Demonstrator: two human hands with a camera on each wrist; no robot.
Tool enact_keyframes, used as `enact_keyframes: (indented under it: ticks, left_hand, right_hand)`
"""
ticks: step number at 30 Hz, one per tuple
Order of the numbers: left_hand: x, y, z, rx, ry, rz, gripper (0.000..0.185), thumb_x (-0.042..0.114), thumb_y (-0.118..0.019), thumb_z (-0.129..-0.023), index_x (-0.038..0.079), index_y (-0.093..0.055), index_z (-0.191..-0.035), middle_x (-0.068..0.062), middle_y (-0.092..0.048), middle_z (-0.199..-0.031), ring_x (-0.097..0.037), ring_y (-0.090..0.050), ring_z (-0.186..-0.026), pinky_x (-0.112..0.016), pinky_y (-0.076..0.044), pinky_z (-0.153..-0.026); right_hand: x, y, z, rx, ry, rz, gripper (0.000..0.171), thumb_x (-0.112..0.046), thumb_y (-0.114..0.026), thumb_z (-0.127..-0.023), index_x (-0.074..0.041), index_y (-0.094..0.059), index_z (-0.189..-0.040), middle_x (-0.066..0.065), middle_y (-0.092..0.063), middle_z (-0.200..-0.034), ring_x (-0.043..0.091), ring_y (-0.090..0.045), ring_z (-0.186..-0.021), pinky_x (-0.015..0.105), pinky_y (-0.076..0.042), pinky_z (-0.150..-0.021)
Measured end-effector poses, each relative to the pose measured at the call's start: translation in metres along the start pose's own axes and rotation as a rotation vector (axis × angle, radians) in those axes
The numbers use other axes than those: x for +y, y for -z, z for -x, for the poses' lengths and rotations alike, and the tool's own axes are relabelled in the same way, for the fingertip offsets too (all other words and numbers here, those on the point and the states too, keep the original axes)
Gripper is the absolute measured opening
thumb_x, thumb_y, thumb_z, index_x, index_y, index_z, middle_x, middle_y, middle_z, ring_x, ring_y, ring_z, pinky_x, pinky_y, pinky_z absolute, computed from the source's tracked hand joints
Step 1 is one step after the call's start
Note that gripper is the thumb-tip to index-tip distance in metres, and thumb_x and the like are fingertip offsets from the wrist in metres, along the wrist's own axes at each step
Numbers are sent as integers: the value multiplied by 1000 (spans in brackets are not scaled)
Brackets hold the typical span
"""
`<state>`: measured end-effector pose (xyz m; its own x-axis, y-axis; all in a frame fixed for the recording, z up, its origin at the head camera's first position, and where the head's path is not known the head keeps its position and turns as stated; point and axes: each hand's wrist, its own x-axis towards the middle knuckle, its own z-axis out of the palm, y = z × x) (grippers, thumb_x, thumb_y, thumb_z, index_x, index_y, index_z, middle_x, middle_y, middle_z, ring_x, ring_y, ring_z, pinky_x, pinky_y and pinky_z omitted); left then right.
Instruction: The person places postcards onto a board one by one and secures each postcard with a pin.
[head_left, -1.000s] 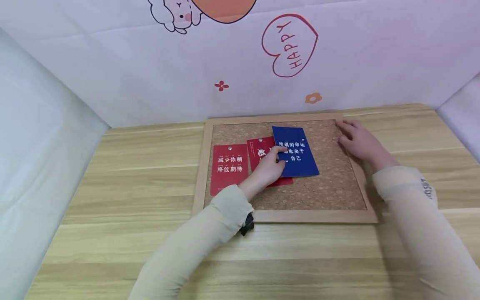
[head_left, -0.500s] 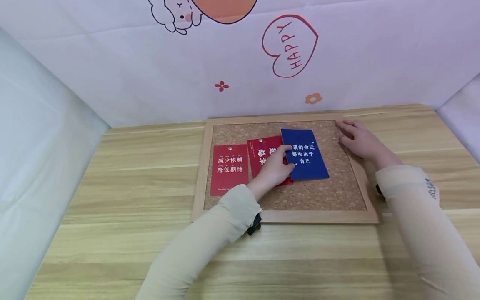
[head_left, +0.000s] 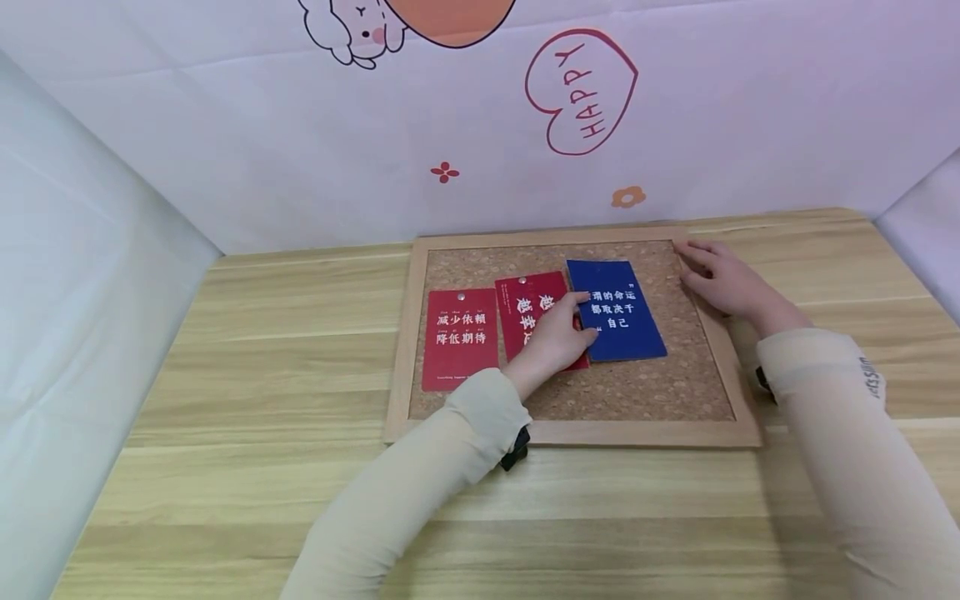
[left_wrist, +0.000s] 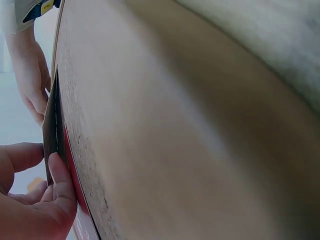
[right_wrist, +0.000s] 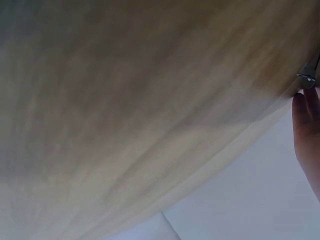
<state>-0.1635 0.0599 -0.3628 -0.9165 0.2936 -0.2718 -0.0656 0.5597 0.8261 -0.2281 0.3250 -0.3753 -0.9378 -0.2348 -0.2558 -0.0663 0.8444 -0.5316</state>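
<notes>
On a wood-framed corkboard [head_left: 577, 432], my left hand [head_left: 551, 336] pinches the left edge of a blue card [head_left: 633, 337] printed with white characters. In the left wrist view the left thumb and fingers take the dark edge of the card [left_wrist: 51, 135], tilted close over the cork. Two red cards with silver pushpins at their tops are on the board: one [head_left: 459, 364] at the left, another [head_left: 517, 312] partly hidden by the hand. My right hand [head_left: 723, 279] rests on the frame's upper right corner, with a small silver piece [right_wrist: 307, 77] at its fingertips.
The board lies on a wood-grain table [head_left: 262, 417] near the back edge. A white backdrop cloth [head_left: 300, 167] with printed drawings rises behind it. Bare cork shows right of and below the blue card.
The left hand has slid the blue card rightward and slightly toward the near side, uncovering more of the middle red card. The right hand stays at the board's corner.
</notes>
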Motion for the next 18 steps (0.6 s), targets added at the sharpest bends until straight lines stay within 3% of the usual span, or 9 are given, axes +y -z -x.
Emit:
enact_keyframes:
  ticks: [7, 18]
  left_hand:
    - [1, -4, -1, -15, -4, -34, 54, 12, -60, -93, 13, -41, -144, -9, -55, -135, -19, -56, -117, -31, -48, -99]
    - [10, -14, 3, -64, -51, -121, 55, 9, -62, -91, 11, -43, -143, -8, -48, -144, -18, -48, -131, -29, -42, -108]
  right_hand:
    - [-1, 1, 0, -11, -7, -7, 62, -36, -32, -103, -6, -10, -153, 29, 1, -157, 54, -5, -140, 68, -10, -111]
    - [0, 0, 1, 3, 7, -21, 62, -35, -33, -102, -7, -12, -153, 27, -1, -158, 55, -6, -140, 69, -9, -110]
